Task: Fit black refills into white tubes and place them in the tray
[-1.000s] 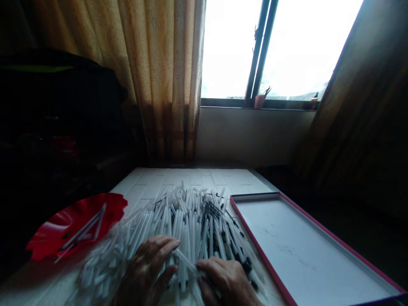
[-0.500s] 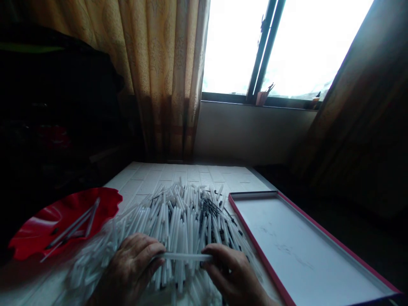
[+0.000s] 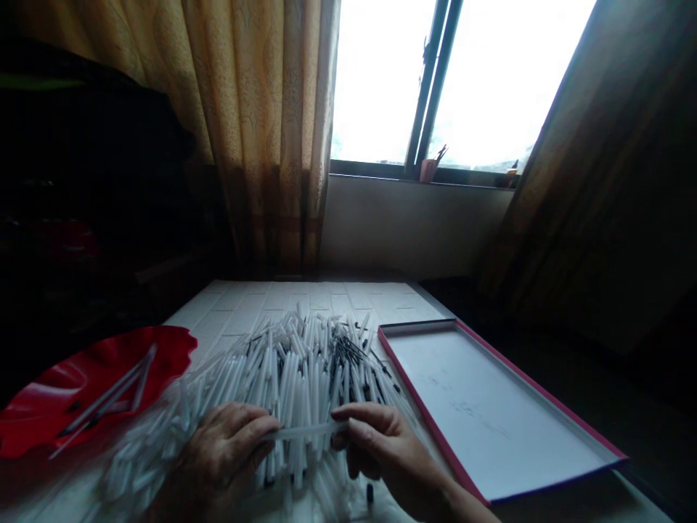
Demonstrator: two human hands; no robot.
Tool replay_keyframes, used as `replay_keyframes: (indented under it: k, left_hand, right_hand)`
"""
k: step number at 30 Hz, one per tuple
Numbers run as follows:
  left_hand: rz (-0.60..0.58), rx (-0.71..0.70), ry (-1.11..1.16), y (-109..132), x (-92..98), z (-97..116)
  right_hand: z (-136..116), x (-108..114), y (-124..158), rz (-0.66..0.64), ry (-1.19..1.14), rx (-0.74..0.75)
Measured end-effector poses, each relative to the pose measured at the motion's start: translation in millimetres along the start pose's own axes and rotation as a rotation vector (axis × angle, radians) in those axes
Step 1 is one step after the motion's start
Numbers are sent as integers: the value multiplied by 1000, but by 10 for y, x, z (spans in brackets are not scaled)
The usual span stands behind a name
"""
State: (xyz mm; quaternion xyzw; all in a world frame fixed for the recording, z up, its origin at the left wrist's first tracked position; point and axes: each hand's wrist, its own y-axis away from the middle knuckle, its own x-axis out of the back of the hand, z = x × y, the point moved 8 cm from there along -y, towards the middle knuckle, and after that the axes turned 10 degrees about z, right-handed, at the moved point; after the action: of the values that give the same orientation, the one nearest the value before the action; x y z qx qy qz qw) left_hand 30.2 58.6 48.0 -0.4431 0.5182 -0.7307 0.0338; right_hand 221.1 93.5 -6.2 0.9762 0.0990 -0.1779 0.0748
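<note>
Head view, white tube [image 3: 303, 431] held between left hand [image 3: 226, 454], right hand [image 3: 381, 444], over pile [image 3: 305, 359]

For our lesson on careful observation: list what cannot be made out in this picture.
Head view, white tube held by left hand and right hand: its ends hidden by the fingers.
Head view, red dish: cut by left edge; contents blurred.
Head view, windowsill items: too small, backlit.
Head view, room at left: too dark.

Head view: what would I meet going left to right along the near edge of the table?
Red dish → left hand → tube pinched between both hands → right hand → pink-rimmed tray.
</note>
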Motion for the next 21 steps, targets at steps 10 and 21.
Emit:
replay_keyframes:
  k: [10,21]
  left_hand:
    - [-53,-11,99,26,-109,64]
    - [-59,30,107,12,-113,51]
  right_hand:
    - [-235,156,-23,39,286,202]
    - [-750,1004,-192,544,1513,401]
